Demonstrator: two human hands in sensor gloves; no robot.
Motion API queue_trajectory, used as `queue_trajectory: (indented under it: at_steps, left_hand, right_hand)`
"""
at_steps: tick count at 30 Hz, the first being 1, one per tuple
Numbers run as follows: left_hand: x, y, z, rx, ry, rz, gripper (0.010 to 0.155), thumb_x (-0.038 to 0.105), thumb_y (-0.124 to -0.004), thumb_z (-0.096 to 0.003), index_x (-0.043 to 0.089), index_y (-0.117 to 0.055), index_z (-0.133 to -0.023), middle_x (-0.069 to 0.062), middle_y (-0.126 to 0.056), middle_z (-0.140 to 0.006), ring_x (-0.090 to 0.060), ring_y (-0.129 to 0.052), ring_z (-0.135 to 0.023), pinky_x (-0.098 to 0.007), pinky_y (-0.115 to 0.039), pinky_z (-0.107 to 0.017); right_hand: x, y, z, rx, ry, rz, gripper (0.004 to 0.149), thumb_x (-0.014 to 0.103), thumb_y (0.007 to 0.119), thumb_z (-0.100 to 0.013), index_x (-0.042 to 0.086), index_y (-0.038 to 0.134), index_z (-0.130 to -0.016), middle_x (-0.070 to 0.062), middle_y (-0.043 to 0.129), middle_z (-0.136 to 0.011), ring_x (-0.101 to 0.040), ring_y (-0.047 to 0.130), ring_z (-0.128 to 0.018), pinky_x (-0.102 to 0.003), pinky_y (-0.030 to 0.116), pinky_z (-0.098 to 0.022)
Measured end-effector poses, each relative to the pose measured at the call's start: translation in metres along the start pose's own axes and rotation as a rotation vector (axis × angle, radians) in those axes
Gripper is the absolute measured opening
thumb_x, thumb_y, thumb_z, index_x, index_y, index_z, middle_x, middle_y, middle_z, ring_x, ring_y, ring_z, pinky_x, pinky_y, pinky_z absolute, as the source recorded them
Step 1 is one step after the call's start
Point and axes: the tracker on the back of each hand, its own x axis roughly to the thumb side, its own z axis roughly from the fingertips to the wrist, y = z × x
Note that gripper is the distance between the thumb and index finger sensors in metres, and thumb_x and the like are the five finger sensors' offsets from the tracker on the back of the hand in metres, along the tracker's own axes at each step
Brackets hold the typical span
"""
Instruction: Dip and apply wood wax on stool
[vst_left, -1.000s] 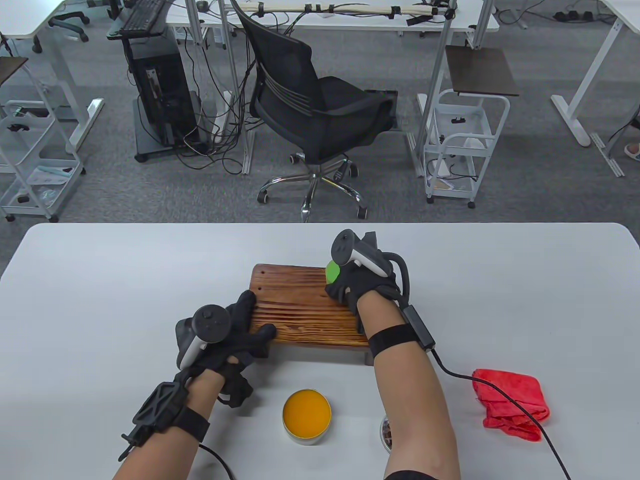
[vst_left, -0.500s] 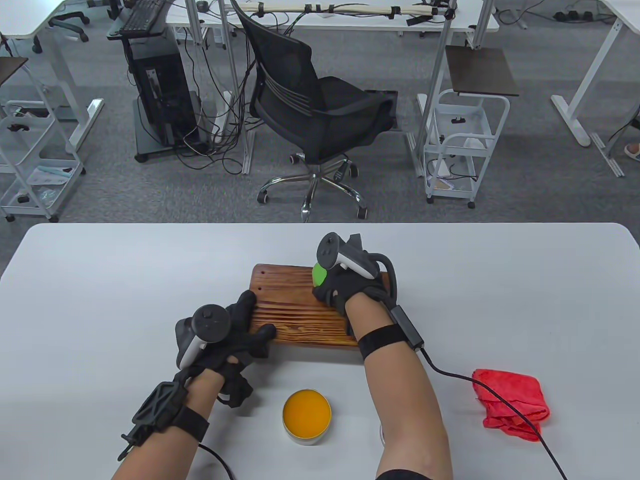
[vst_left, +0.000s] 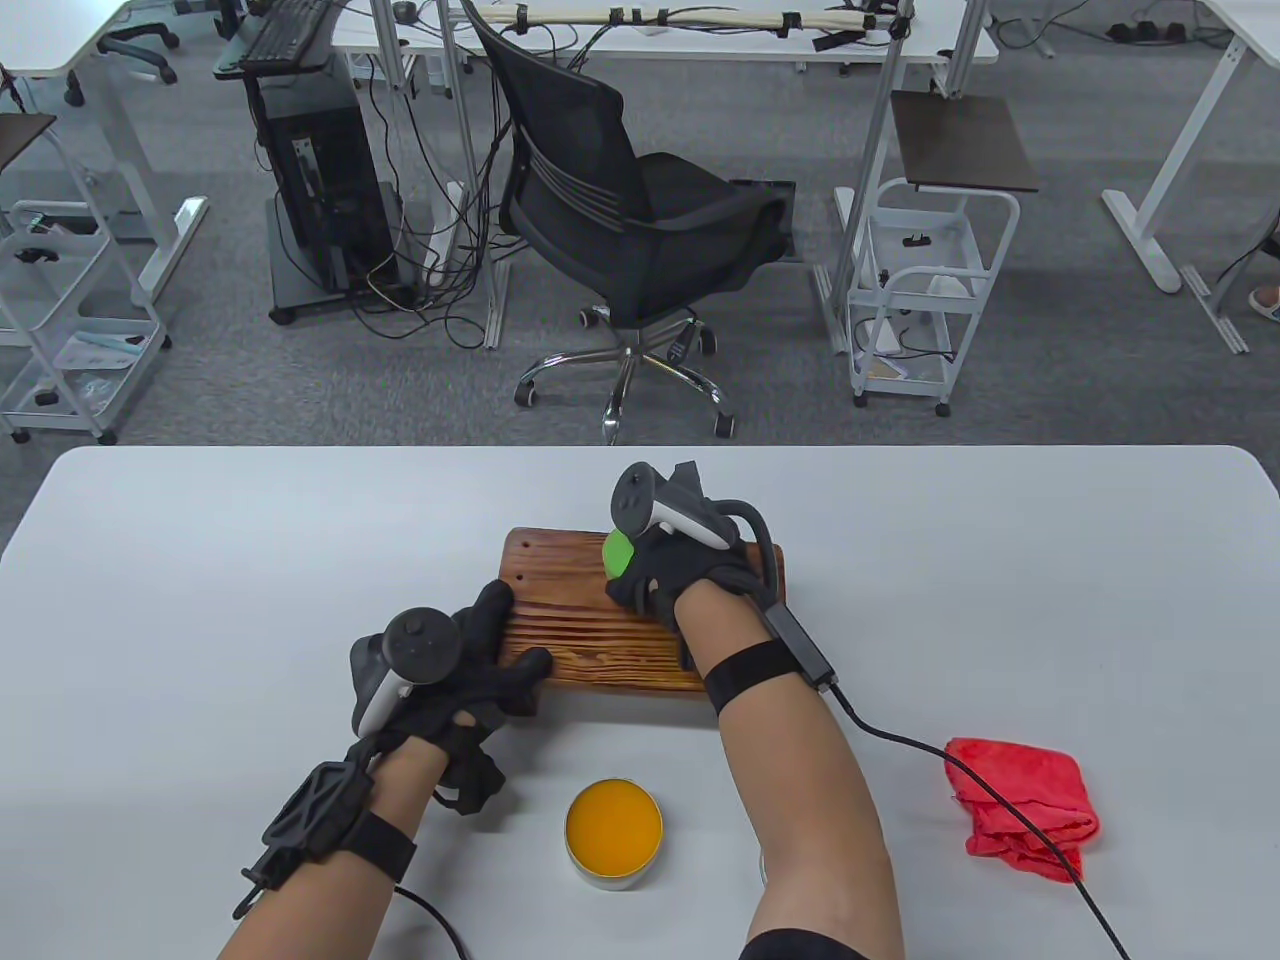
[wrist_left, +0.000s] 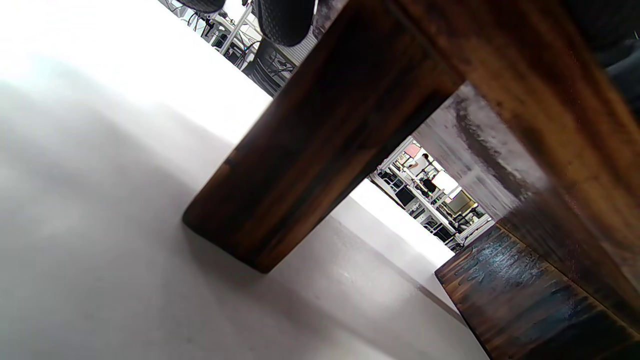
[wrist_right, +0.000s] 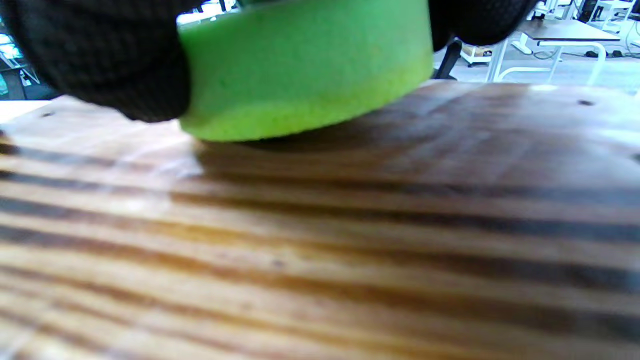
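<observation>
A white table (vst_left: 200, 600) carries a wooden stool (vst_left: 590, 640) under the fingers of both hands, an open wax tin (vst_left: 613, 832) near the left fingers, and a red cloth (vst_left: 1025, 805) well right of the right fingers.

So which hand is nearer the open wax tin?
Left. The left hand grips the stool's near-left corner, just above-left of the wax tin; the right hand presses the green sponge farther back.
</observation>
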Motion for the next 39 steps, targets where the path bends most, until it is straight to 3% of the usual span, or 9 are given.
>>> queue_trajectory:
  at_steps: [5, 11, 15, 23, 27, 32, 39]
  left_hand:
    - [0.0, -0.001, 0.0, 0.002, 0.0, 0.012, 0.107, 0.082, -0.073, -0.0411, 0.033, -0.017, -0.118, -0.017, -0.04, -0.122, -0.056, -0.031, -0.105, -0.087, -0.024, -0.064]
    - [0.0, 0.0, 0.0, 0.001, 0.0, 0.01, 0.106, 0.082, -0.073, -0.0411, 0.034, -0.017, -0.118, -0.016, -0.04, -0.122, -0.056, -0.031, -0.105, -0.087, -0.024, -0.064]
    - [0.0, 0.0, 0.0, -0.002, -0.001, 0.015, 0.107, 0.082, -0.074, -0.041, 0.034, -0.017, -0.118, -0.017, -0.04, -0.122, -0.056, -0.031, -0.106, -0.087, -0.024, -0.064]
    - [-0.001, 0.0, -0.001, -0.004, -0.001, 0.019, 0.107, 0.081, -0.074, -0.0409, 0.034, -0.017, -0.118, -0.017, -0.04, -0.122, -0.056, -0.031, -0.106, -0.087, -0.024, -0.064]
    - [-0.001, 0.0, -0.001, -0.008, -0.002, 0.023, 0.107, 0.082, -0.075, -0.0407, 0.034, -0.017, -0.118, -0.017, -0.04, -0.122, -0.056, -0.031, -0.106, -0.087, -0.023, -0.064]
    - [-0.001, 0.001, -0.001, -0.006, -0.003, 0.024, 0.107, 0.082, -0.075, -0.0406, 0.034, -0.018, -0.118, -0.017, -0.04, -0.122, -0.056, -0.031, -0.106, -0.087, -0.024, -0.064]
    - [-0.001, 0.001, -0.001, -0.004, -0.003, 0.024, 0.107, 0.081, -0.075, -0.0406, 0.034, -0.018, -0.118, -0.017, -0.041, -0.122, -0.056, -0.031, -0.106, -0.087, -0.024, -0.064]
  right_hand:
    - [0.004, 0.002, -0.012, -0.025, 0.067, -0.024, 0.093, 0.066, 0.088, -0.044, 0.032, 0.043, -0.118, -0.015, 0.035, -0.118, -0.051, 0.057, -0.094, -0.069, 0.059, -0.068]
    - [0.025, 0.006, -0.006, -0.027, -0.036, -0.018, 0.092, 0.066, 0.088, -0.043, 0.034, 0.043, -0.117, -0.014, 0.034, -0.118, -0.05, 0.057, -0.095, -0.069, 0.059, -0.068]
    - [0.018, 0.003, -0.005, -0.021, -0.009, -0.009, 0.092, 0.066, 0.088, -0.043, 0.032, 0.045, -0.117, -0.014, 0.037, -0.118, -0.05, 0.059, -0.094, -0.069, 0.06, -0.067]
    - [0.048, 0.005, -0.018, -0.006, -0.023, -0.038, 0.093, 0.066, 0.087, -0.044, 0.033, 0.041, -0.118, -0.014, 0.032, -0.118, -0.05, 0.055, -0.096, -0.069, 0.057, -0.069]
    - [0.039, 0.0, -0.011, 0.007, -0.027, -0.024, 0.092, 0.066, 0.088, -0.043, 0.033, 0.045, -0.118, -0.014, 0.036, -0.118, -0.05, 0.057, -0.095, -0.069, 0.059, -0.068]
    - [0.039, -0.001, -0.023, 0.014, 0.025, -0.069, 0.093, 0.066, 0.088, -0.044, 0.032, 0.042, -0.118, -0.014, 0.033, -0.118, -0.05, 0.055, -0.095, -0.07, 0.058, -0.069]
    - [0.058, 0.002, -0.017, 0.006, -0.067, -0.051, 0.093, 0.065, 0.088, -0.044, 0.034, 0.043, -0.118, -0.013, 0.033, -0.118, -0.05, 0.055, -0.096, -0.069, 0.058, -0.069]
